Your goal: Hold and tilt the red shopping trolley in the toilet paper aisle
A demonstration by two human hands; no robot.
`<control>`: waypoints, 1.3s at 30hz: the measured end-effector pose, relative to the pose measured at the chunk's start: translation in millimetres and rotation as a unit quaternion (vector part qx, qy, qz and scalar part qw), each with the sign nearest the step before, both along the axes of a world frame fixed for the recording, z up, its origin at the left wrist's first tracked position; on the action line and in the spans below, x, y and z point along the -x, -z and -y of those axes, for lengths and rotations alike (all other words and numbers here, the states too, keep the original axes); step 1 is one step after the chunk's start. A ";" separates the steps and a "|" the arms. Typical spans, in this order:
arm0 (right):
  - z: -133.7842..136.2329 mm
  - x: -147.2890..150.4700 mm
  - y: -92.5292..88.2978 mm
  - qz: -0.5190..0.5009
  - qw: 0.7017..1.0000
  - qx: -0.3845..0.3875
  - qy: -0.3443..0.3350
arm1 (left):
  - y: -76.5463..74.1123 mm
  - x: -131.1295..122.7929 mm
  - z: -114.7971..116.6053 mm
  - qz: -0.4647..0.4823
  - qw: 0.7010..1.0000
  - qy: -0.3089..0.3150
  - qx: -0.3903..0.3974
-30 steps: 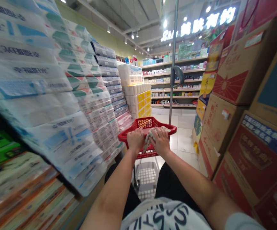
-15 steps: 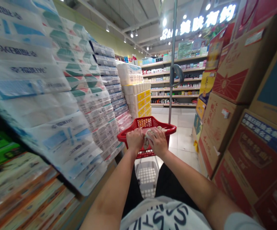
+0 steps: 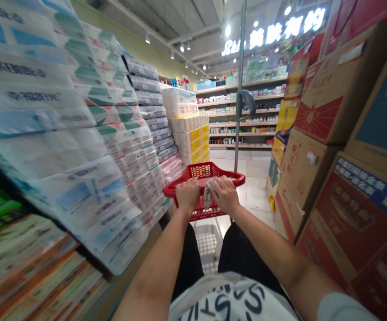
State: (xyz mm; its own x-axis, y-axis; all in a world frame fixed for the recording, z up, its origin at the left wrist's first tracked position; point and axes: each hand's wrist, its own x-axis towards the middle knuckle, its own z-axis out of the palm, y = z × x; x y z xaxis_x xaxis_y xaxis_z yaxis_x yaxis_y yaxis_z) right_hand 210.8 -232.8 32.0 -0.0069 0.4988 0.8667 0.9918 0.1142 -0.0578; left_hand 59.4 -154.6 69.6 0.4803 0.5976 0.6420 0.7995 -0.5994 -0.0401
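Ahead of me at waist height is a red plastic shopping cart (image 3: 237, 179) with a latticed basket. My left hand (image 3: 187, 194) is closed around the near handle, left of its middle. Just to the right, my right hand (image 3: 226, 194) is bent over the same handle with a crumpled pale cloth (image 3: 208, 194) in its fingers. The cloth hangs over the handle between the two hands. My fingers hide part of it and most of the bar.
Stacked tissue packs (image 3: 113, 133) line the left side closely. Cardboard cartons (image 3: 317, 107) are piled along the right. A metal pole (image 3: 239, 80) with a grey hook rises beyond the cart. Tiled floor (image 3: 253, 178) leads to stocked shelves (image 3: 243, 129) at the back.
My right hand has shifted a little to the right on the handle, and the cloth is bunched differently, hanging more to the hand's left. My left hand keeps its grip.
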 end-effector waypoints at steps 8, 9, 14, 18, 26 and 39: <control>11.3 -15.7 3.2 -0.027 0.999 -0.025 0.021 | 2.3 -0.7 -1.6 0.006 1.000 0.001 0.008; 12.3 -15.9 4.4 -0.026 0.999 -0.028 0.021 | 2.5 -0.4 -1.8 0.006 1.000 0.001 0.008; 2.9 -24.3 -11.0 -0.066 0.996 0.022 0.057 | 2.8 -0.1 -3.3 0.003 1.000 -0.001 0.009; 2.0 -26.5 -8.6 -0.066 0.995 0.020 0.071 | 3.7 -0.4 -3.7 0.010 1.000 -0.002 0.009; 7.7 -34.9 -6.7 -0.056 0.995 0.024 0.079 | 2.8 2.6 -3.0 0.006 1.000 0.001 0.012; 5.2 -48.9 -14.0 -0.044 0.990 0.077 0.113 | 3.4 8.9 -4.1 0.004 1.000 0.006 0.005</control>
